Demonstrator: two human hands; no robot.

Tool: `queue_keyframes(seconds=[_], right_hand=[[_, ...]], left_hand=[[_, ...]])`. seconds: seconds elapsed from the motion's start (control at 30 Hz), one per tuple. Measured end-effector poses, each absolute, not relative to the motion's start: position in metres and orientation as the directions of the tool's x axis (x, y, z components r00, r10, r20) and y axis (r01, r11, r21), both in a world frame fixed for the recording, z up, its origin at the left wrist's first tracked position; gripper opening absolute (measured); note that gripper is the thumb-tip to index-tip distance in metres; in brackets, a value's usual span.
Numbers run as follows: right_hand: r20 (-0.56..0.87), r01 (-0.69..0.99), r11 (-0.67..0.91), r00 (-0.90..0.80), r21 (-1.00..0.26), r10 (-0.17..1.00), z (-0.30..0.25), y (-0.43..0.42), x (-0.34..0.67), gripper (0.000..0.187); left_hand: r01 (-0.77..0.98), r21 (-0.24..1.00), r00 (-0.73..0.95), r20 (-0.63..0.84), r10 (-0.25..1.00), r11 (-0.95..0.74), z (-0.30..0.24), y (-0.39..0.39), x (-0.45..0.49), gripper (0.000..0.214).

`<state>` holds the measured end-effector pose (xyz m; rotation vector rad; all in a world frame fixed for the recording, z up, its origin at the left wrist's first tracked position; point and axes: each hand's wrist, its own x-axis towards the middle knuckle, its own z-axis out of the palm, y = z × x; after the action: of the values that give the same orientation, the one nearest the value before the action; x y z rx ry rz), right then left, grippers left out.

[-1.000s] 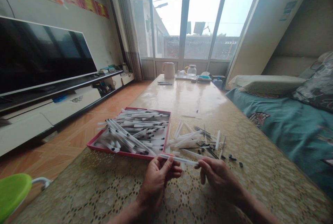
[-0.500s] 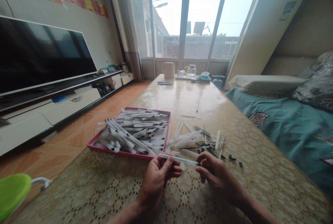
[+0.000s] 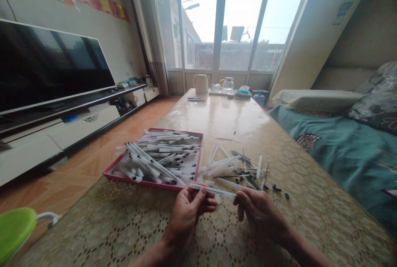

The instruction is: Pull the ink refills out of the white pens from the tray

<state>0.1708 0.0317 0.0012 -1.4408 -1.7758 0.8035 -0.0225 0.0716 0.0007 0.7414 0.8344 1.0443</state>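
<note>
My left hand pinches a white pen between thumb and fingers near its left end. At the pen's right end, the fingertips of my right hand are closed round the tip and hide its black end. The pen lies almost level above the patterned table. Just behind it are loose white pen barrels, thin dark refills and small black pen plugs. To the left, a pink-rimmed tray holds a heap of white pens with black ends.
At the table's far end stand a beige pitcher, a glass jar and a tissue pack. A green stool is at the lower left. A sofa with a teal cover runs along the right side.
My right hand's fingers have closed over the pen's right end, covering the black tip that showed before. My left hand and the pen stay nearly in place.
</note>
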Motion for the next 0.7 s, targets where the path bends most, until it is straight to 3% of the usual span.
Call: queue_keyframes(seconds=[0.17, 0.33, 0.5, 0.7], right_hand=[[0.093, 0.506, 0.146, -0.130, -0.850, 0.987, 0.0044, 0.0317, 0.1695, 0.027], [0.118, 0.518, 0.179, -0.148, -0.837, 0.982, 0.0000, 0.0330, 0.1714, 0.047], [0.078, 0.413, 0.120, -0.117, -0.903, 0.990, -0.0031, 0.0332, 0.1694, 0.022], [-0.009, 0.276, 0.026, -0.125, -0.961, 0.992, 0.0005, 0.0327, 0.1666, 0.034]], left_hand=[[-0.432, 0.840, 0.261, -0.231, 0.937, 0.327, -0.0014, 0.0723, -0.0229, 0.030], [-0.436, 0.835, 0.266, -0.235, 0.935, 0.334, -0.0012, 0.0735, -0.0221, 0.032], [-0.434, 0.841, 0.257, -0.229, 0.939, 0.323, -0.0005, 0.0740, -0.0216, 0.033], [-0.436, 0.843, 0.262, -0.218, 0.940, 0.317, -0.0003, 0.0724, -0.0229, 0.031]])
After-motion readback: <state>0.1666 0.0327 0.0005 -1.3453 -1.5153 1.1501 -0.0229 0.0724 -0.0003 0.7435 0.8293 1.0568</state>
